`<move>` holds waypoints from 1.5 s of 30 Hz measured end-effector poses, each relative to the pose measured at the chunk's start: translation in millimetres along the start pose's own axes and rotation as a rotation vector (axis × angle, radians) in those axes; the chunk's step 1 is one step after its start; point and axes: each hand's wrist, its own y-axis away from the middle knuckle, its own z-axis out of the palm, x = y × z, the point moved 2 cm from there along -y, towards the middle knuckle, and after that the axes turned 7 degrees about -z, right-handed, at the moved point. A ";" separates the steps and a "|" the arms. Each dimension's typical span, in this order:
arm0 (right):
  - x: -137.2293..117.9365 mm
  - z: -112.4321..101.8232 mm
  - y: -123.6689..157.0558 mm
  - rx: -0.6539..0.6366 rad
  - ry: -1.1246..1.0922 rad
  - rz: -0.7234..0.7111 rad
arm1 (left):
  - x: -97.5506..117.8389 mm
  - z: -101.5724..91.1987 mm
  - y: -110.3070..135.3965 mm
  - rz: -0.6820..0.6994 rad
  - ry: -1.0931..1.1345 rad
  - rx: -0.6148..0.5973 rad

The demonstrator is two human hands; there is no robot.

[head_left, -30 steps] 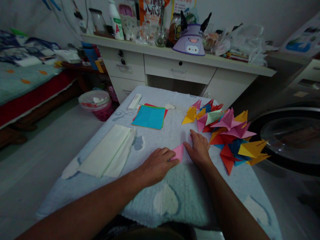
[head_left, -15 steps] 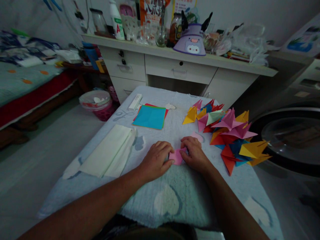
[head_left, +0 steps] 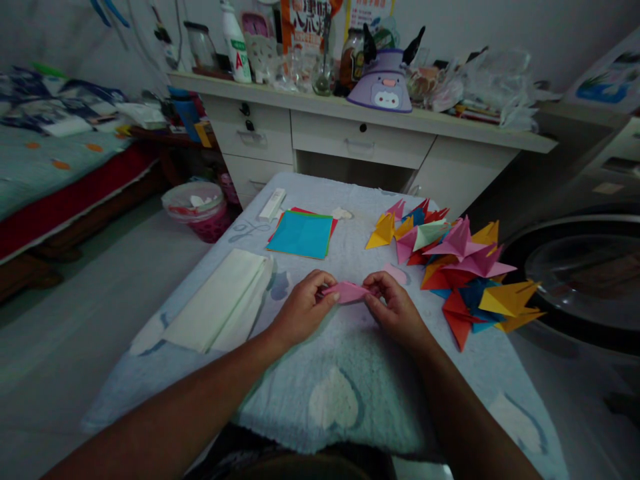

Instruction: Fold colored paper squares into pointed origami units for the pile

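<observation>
A folded piece of pink origami paper (head_left: pixel 351 293) is stretched between my two hands, a little above the cloth. My left hand (head_left: pixel 307 303) pinches its left end between thumb and fingers. Its right end is gripped by my right hand (head_left: pixel 393 308), whose fingertips partly cover it. The paper looks long and narrow, with pointed ends. Beyond my left hand lies a stack of square coloured paper (head_left: pixel 301 233), blue on top with red and green edges showing. Right of my right hand sits a pile of folded paper cranes (head_left: pixel 460 267) in pink, yellow, red, blue and pale green.
A patterned cloth (head_left: pixel 333 400) covers the table. A folded white cloth or paper (head_left: pixel 215 300) lies at left, with a small white box (head_left: pixel 273 205) behind it. A cluttered desk (head_left: pixel 360 137) stands beyond, a lined bin (head_left: pixel 197 207) on the floor left, a washing machine (head_left: pixel 580 267) right.
Both hands have lifted slightly with the pink paper and moved a bit apart. The paper has gone from a small flat block to a longer, narrower shape seen between the fingers.
</observation>
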 end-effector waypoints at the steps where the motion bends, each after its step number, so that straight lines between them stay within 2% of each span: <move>1: -0.8 0.1 0.6 0.003 -0.039 0.001 | -1.3 -0.5 -0.5 -0.026 0.056 -0.008; 9: -9.0 8.9 1.8 -0.096 -0.351 0.151 | 0.1 3.9 0.1 -0.043 0.205 -0.135; 15: 1.2 20.1 0.6 -0.007 -0.521 0.221 | -3.0 8.3 -1.5 -0.083 0.388 -0.081; 20: 3.7 24.5 2.3 0.023 -0.560 0.221 | -7.0 7.1 -4.4 -0.121 0.312 -0.013; 23: 0.5 23.2 3.5 -0.033 -0.427 0.180 | -10.3 8.0 -6.1 -0.143 0.263 -0.031; 27: -4.5 13.9 2.4 -0.014 0.053 0.003 | -14.2 11.0 -7.3 -0.138 0.161 -0.078; 30: -8.1 9.4 1.0 -0.055 0.278 -0.133 | -13.2 12.4 -6.9 -0.066 0.036 -0.079; 35: -5.4 10.2 1.7 -0.223 0.454 -0.088 | -7.8 13.1 -4.3 0.085 -0.252 -0.077; 39: 0.6 10.9 1.7 -0.265 0.524 -0.050 | -7.0 11.7 -2.2 0.185 -0.481 -0.069; 45: 5.0 9.0 -0.1 -0.265 0.504 -0.044 | -8.9 4.5 -1.8 0.137 -0.587 -0.076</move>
